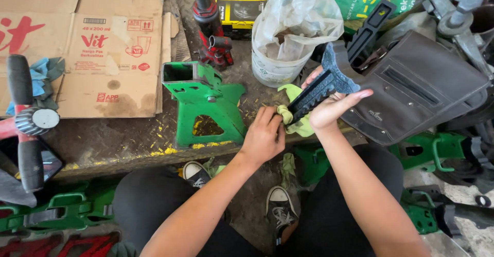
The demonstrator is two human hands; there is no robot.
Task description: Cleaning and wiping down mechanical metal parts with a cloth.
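Observation:
My right hand (pixel 333 108) grips a dark toothed metal bar with a saddle-shaped head (pixel 323 86), held slanted above the bench edge. My left hand (pixel 264 136) presses a yellow-green rag (pixel 295 114) against the lower end of that bar. Just left of my hands a green jack stand base (pixel 204 102) lies on the worn metal bench (pixel 123 141). My knees and black-and-white sneakers show below the bench.
A plastic bucket lined with a clear bag (pixel 288 36) stands behind my hands. A red bottle jack (pixel 211 25) is at the back, flattened cardboard (pixel 87 46) on the left, a grey tool pouch (pixel 411 87) on the right. Green and red jack stand parts lie on the floor.

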